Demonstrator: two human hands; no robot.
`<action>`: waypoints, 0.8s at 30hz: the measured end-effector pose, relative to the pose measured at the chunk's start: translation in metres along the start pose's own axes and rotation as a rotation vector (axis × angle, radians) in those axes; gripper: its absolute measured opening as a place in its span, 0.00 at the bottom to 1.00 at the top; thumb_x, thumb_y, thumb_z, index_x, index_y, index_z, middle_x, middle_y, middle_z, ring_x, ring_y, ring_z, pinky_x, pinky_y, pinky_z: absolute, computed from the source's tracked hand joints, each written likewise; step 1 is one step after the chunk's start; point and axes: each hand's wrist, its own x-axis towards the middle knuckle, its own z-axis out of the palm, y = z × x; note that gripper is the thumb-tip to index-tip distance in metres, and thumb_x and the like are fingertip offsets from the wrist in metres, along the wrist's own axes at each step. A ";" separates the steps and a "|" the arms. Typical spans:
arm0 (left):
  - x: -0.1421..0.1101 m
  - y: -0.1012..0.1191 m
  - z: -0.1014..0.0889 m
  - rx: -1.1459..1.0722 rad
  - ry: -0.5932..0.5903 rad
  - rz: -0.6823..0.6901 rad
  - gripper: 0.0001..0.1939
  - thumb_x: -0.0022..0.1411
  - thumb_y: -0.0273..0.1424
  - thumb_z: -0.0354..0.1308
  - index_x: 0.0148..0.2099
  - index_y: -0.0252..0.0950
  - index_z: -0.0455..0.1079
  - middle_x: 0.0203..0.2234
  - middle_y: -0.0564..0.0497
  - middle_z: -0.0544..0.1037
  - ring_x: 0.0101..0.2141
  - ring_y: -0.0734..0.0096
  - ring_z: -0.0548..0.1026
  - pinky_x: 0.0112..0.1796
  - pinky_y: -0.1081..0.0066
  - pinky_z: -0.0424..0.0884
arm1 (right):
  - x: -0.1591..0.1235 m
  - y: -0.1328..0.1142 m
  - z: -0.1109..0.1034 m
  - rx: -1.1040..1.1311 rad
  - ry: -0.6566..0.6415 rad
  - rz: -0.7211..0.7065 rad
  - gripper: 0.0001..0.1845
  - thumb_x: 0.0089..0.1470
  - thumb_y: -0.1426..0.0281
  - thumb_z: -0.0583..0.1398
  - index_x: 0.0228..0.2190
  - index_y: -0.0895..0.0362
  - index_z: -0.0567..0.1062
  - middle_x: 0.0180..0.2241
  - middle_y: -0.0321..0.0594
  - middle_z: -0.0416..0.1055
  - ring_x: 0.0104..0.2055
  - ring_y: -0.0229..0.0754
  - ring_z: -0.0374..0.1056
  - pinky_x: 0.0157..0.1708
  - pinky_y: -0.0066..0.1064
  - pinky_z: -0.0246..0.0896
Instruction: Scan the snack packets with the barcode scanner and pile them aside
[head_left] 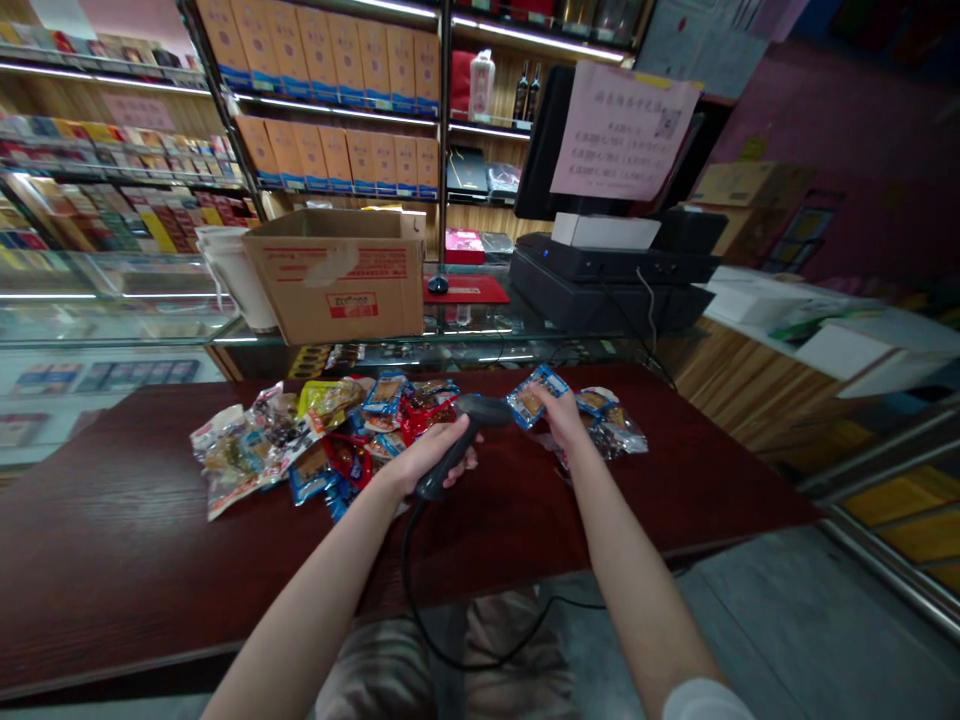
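Observation:
My left hand (431,457) is wrapped round the handle of a black barcode scanner (484,408), whose head points right. In my right hand (559,412) is a small blue snack packet (536,396), gripped at its right side and held up in front of the scanner's head. A heap of mixed snack packets (330,420), some blue, red, yellow and clear, lies on the dark red table (120,520) left of the scanner. Beside and behind my right wrist lies a smaller group of packets (619,430). The scanner's cable (409,560) hangs down over my lap.
Behind the table, a glass counter carries a cardboard box (337,285), a white cup-shaped container (244,285), a mouse (438,285) on a red mat and a till with a monitor (544,140). Stocked shelves (337,110) stand at the back. A metal rail (892,560) runs at the right.

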 end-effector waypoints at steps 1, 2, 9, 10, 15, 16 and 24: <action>0.000 -0.001 0.002 0.010 0.004 -0.006 0.31 0.57 0.56 0.56 0.43 0.30 0.67 0.21 0.50 0.74 0.13 0.80 0.63 0.13 0.78 0.60 | -0.001 -0.001 0.001 -0.003 -0.004 -0.017 0.22 0.34 0.57 0.71 0.30 0.55 0.74 0.31 0.37 0.77 0.35 0.45 0.74 0.40 0.37 0.69; 0.000 -0.002 0.003 0.015 0.006 -0.009 0.31 0.57 0.57 0.56 0.43 0.30 0.67 0.21 0.51 0.74 0.13 0.81 0.63 0.13 0.78 0.60 | -0.002 -0.001 0.003 -0.003 -0.008 -0.031 0.22 0.33 0.57 0.71 0.30 0.55 0.74 0.30 0.37 0.77 0.34 0.45 0.74 0.40 0.37 0.68; 0.002 -0.009 0.005 0.013 -0.044 -0.035 0.30 0.56 0.57 0.57 0.41 0.31 0.67 0.21 0.53 0.71 0.13 0.82 0.62 0.13 0.79 0.60 | -0.010 -0.003 0.011 -0.002 -0.046 -0.044 0.22 0.31 0.57 0.72 0.26 0.54 0.72 0.23 0.34 0.73 0.29 0.44 0.71 0.32 0.35 0.66; 0.003 -0.009 0.004 0.010 -0.052 -0.043 0.30 0.56 0.56 0.57 0.41 0.32 0.67 0.21 0.54 0.71 0.13 0.82 0.62 0.13 0.79 0.60 | -0.010 -0.003 0.011 -0.013 -0.049 -0.051 0.22 0.32 0.56 0.71 0.27 0.54 0.72 0.22 0.34 0.73 0.29 0.44 0.71 0.32 0.35 0.66; -0.001 0.000 -0.004 -0.047 -0.008 -0.011 0.30 0.56 0.56 0.57 0.41 0.32 0.67 0.21 0.53 0.72 0.13 0.81 0.62 0.12 0.79 0.59 | -0.002 -0.007 -0.002 -0.272 0.074 -0.239 0.23 0.36 0.53 0.68 0.29 0.56 0.73 0.29 0.41 0.76 0.33 0.47 0.71 0.38 0.40 0.66; -0.003 0.004 -0.008 -0.055 0.032 0.014 0.30 0.56 0.56 0.58 0.41 0.32 0.67 0.20 0.53 0.72 0.13 0.81 0.62 0.12 0.78 0.59 | 0.000 -0.009 -0.008 -0.379 0.146 -0.283 0.23 0.37 0.52 0.67 0.29 0.57 0.73 0.30 0.44 0.76 0.34 0.48 0.71 0.40 0.41 0.66; -0.007 0.020 -0.054 -0.095 0.463 0.163 0.28 0.57 0.54 0.58 0.44 0.32 0.66 0.20 0.54 0.72 0.13 0.79 0.64 0.14 0.77 0.61 | 0.005 -0.014 -0.053 -0.979 0.623 -0.269 0.41 0.47 0.61 0.63 0.58 0.65 0.59 0.52 0.67 0.67 0.53 0.66 0.64 0.51 0.55 0.56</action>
